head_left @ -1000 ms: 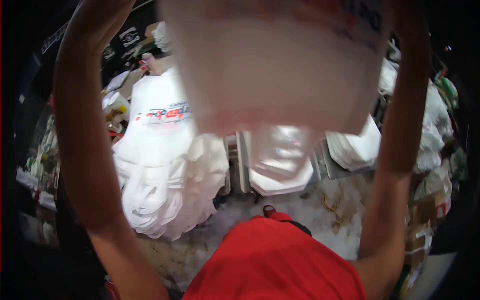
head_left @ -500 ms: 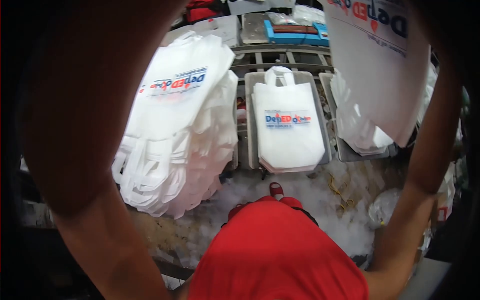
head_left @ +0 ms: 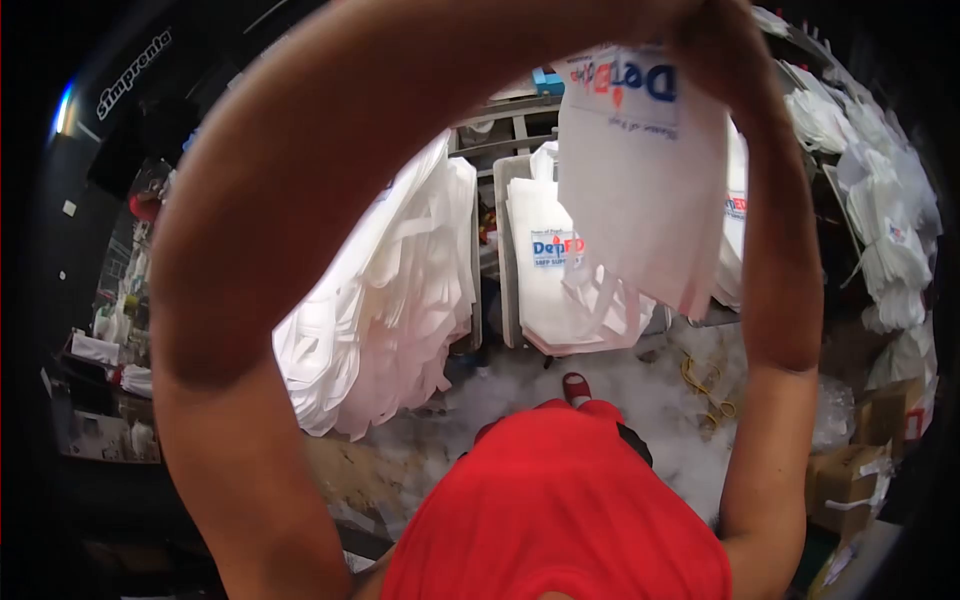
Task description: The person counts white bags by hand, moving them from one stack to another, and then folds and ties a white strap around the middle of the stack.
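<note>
A white printed bag (head_left: 645, 180) hangs upside down at the upper right, in front of the middle stack. My right hand (head_left: 712, 45) is at its top edge, dark and blurred, and the bag hangs from it. My left arm arches across the top, bringing my left hand (head_left: 665, 12) beside the right one; its fingers cannot be made out. Below the hanging bag, a flat stack of white bags (head_left: 545, 300) lies on a grey board (head_left: 505, 250), partly covered. A large pile of white bags (head_left: 400, 290) is on the left, partly behind my left arm.
More white bags (head_left: 885, 220) hang at the far right, above cardboard boxes (head_left: 845, 480). Yellow scissors-like handles (head_left: 708, 385) lie on the littered floor near my red sandal (head_left: 576, 388). A metal rack (head_left: 500, 130) stands behind the boards. Shelves with items line the far left.
The hanging bag has moved left and now overlaps the middle stack. My left arm has swung across the top toward the right hand. The view has shifted slightly, showing more on both sides.
</note>
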